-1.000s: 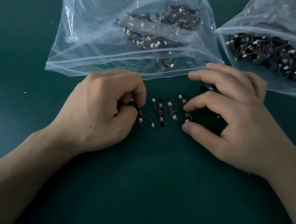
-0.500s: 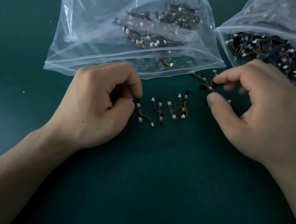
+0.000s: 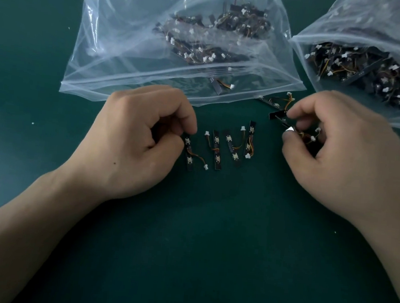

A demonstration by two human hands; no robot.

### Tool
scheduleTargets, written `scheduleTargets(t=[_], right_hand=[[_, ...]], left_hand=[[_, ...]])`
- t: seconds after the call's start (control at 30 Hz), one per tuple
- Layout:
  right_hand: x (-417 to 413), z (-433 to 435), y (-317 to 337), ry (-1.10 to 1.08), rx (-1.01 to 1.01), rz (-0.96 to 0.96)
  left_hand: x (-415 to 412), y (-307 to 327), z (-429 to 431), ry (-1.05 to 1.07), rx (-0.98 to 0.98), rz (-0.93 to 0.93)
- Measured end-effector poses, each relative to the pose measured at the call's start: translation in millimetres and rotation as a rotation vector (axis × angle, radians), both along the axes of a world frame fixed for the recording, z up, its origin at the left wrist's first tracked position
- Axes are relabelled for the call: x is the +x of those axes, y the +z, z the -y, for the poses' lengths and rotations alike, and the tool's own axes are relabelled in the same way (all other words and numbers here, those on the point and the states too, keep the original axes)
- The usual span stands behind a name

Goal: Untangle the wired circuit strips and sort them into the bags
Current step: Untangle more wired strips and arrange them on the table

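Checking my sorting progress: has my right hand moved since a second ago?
Yes. The right hand has shifted up and right, off the row of strips, toward the right bag, pinching tangled strips.

Clear bags: two, left bag (image 3: 131, 47) and right bag (image 3: 352, 31), each heaped with strips too many to count. Below the left bag's mouth: four loose strips (image 3: 216, 150) in a row. Just inside its mouth: one single strip (image 3: 216, 85). Off its lower right corner: a tangle (image 3: 273, 102) of at least two strips, exact number unclear. Hands: two, left hand (image 3: 130, 149) and right hand (image 3: 340, 160).
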State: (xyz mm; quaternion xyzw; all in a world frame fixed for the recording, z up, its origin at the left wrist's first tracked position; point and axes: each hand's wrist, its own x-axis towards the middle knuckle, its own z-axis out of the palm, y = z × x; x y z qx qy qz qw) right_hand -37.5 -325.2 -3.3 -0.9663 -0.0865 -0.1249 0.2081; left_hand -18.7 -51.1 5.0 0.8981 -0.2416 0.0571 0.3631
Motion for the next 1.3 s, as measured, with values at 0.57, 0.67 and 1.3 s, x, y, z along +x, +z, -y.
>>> scheduleTargets(t=[0.57, 0.67, 1.3], right_hand=[[1.2, -4.2, -3.0, 0.076, 0.112, 0.116], [0.3, -5.9, -1.9, 0.065, 0.131, 0.107], [-12.0, -13.1, 4.6, 0.518, 0.220, 0.301]], left_hand=[[-1.0, 1.1, -0.1, -0.050, -0.005, 0.002], [-2.2, 2.8, -0.4, -0.064, -0.022, -0.003], [-2.4, 3.3, -1.0, -0.058, -0.058, -0.019]])
